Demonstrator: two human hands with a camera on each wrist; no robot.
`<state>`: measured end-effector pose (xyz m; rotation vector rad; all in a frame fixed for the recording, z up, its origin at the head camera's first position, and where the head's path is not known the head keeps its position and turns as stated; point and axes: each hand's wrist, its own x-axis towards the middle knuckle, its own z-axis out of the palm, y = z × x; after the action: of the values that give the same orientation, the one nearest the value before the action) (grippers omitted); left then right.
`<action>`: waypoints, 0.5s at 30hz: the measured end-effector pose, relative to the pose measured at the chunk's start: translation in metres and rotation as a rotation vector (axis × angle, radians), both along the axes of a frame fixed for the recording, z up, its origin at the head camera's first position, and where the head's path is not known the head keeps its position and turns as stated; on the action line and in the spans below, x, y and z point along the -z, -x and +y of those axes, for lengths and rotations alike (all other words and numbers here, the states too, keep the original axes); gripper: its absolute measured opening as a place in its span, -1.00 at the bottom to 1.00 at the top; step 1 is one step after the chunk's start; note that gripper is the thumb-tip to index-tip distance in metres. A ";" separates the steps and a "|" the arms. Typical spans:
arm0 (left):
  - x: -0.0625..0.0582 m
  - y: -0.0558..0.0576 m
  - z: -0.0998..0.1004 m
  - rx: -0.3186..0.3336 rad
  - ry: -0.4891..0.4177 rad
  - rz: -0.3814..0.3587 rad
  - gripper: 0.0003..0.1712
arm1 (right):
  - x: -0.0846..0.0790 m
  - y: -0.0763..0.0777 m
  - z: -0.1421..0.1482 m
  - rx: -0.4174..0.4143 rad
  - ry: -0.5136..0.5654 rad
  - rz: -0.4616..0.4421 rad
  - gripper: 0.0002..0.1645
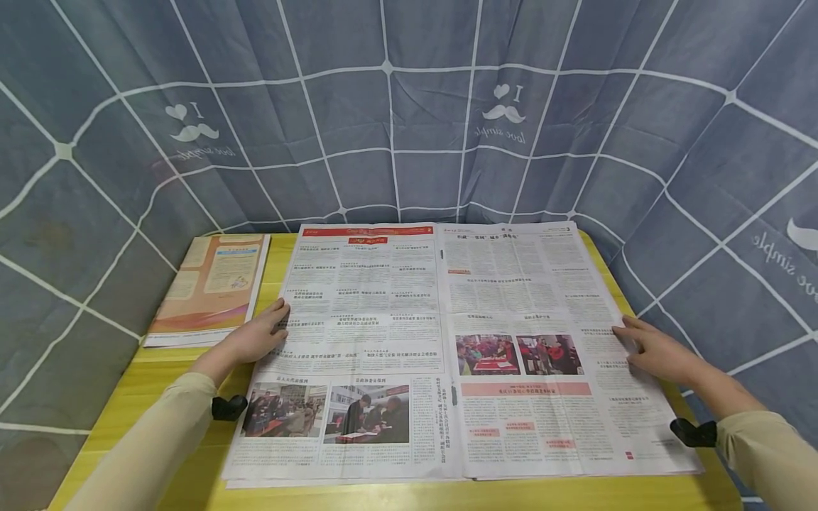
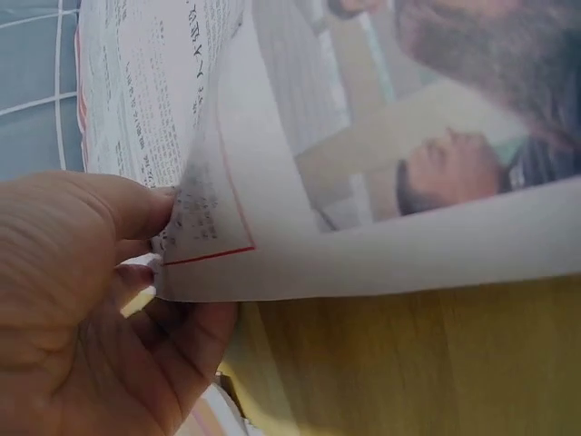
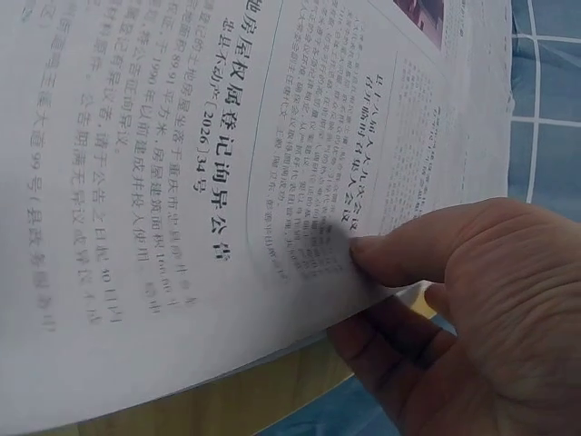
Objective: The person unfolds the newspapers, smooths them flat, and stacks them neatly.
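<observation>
- Newspaper (image 1: 460, 348), open on yellow table (image 1: 137, 387), dial centre.
- Your left hand (image 1: 258, 336), nine o'clock, pinching its edge.
- Your right hand (image 1: 661, 355), three o'clock, likewise; fingers (image 3: 368, 350) beneath only in wrist views.
- Orange printed papers (image 1: 214, 287), ten o'clock, head view.

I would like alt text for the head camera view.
A person's left hand and right hand hold opposite side edges of an open newspaper on a yellow table. Orange printed paper lies left of it; behind hangs a gridded grey curtain.

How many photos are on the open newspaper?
4 in the head view: two rectangular colour photos low on the white paper newspaper's left page, two about midway down its right page. Pages underneath may hide more.
</observation>
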<state>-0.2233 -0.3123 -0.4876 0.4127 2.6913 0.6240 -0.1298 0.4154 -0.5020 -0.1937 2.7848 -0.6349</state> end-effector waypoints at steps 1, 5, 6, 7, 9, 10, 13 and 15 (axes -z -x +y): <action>-0.001 -0.001 0.000 0.005 0.022 0.012 -0.27 | -0.001 0.000 -0.001 0.004 -0.013 0.002 -0.24; -0.004 -0.003 0.001 0.037 0.152 0.114 -0.33 | -0.006 0.002 -0.007 -0.001 -0.103 0.016 -0.25; -0.004 -0.004 0.001 0.044 0.185 0.141 -0.33 | -0.007 0.002 -0.008 -0.011 -0.142 0.029 -0.26; -0.005 -0.004 0.002 0.050 0.214 0.166 -0.34 | -0.009 0.003 -0.010 -0.016 -0.177 0.039 -0.26; -0.006 -0.005 0.002 0.049 0.251 0.190 -0.33 | -0.012 0.003 -0.014 -0.024 -0.234 0.063 -0.26; -0.007 -0.006 0.003 0.049 0.263 0.198 -0.33 | -0.014 0.004 -0.016 -0.028 -0.259 0.076 -0.26; -0.009 -0.007 0.004 0.047 0.269 0.205 -0.29 | -0.017 0.007 -0.023 -0.039 -0.282 0.108 -0.24; -0.010 -0.009 0.005 0.051 0.250 0.208 -0.25 | -0.018 0.010 -0.030 -0.054 -0.279 0.128 -0.23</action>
<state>-0.2144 -0.3069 -0.4773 0.5002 2.8962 0.2358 -0.1399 0.3859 -0.4844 -0.2573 2.9393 -0.2230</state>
